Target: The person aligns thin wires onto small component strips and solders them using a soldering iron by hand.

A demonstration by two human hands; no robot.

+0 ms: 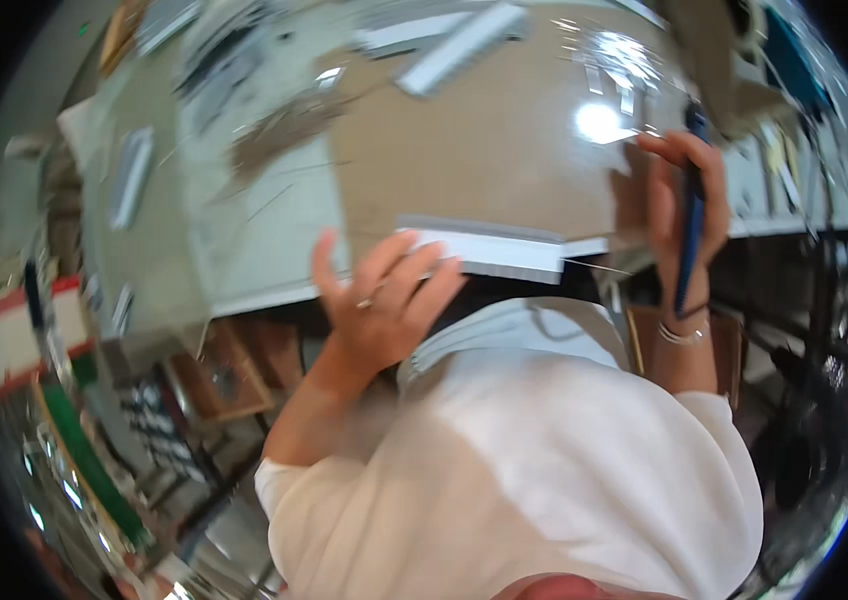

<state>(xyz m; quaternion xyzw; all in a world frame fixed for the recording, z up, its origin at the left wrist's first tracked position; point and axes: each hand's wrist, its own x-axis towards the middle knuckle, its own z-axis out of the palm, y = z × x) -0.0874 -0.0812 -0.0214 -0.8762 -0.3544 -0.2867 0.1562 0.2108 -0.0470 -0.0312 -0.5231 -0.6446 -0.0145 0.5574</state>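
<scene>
One wht strip (509,254), btwn hands (712,205), nearer L (372,312)

The brown sheet (474,150) looks like smooth card or plastic, mostly matt, though a hard glare near its far right corner shows some gloss. Along its near edge, the white strip (509,252) has a smooth, plastic-looking face and ridged grey edges. At the sheet's right, the dark blue tool (692,215) appears smooth plastic, and the bracelet (682,335) shines like metal. Left of the sheet, the pale surface (274,235) is smooth. Nearer than the sheet, the white shirt (584,430) is soft matt cloth.
</scene>
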